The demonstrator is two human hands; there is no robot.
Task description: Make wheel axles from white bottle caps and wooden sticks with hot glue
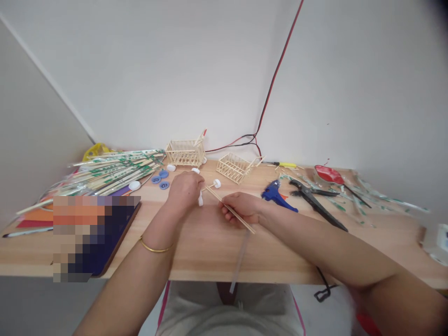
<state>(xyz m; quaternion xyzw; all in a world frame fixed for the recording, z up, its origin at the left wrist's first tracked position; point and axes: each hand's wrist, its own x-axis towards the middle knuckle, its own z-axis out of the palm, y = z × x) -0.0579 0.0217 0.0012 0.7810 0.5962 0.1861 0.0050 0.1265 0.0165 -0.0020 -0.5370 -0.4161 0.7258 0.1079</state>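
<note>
My right hand (240,207) is closed around two thin wooden sticks (243,221), which slant up and left. The sticks' far ends reach close to the fingertips of my left hand (185,190). That hand is bent into a pinch; its own fingers hide what is between them. One white cap (200,199) shows just below its fingertips. A second white cap (217,183) sits to the right, at the end of a short stick, and another white cap (196,171) is partly visible behind the hand. Two small stick-built carts (185,154) (234,168) stand behind my hands.
Blue caps (164,185) and packaged chopsticks (129,170) lie left, beyond a dark tablet-like object (121,238). A blue glue gun (278,196), black-handled cutters (320,203), a red piece (329,174) and plastic wrappers (385,198) are on the right. A cable (276,70) runs up the wall.
</note>
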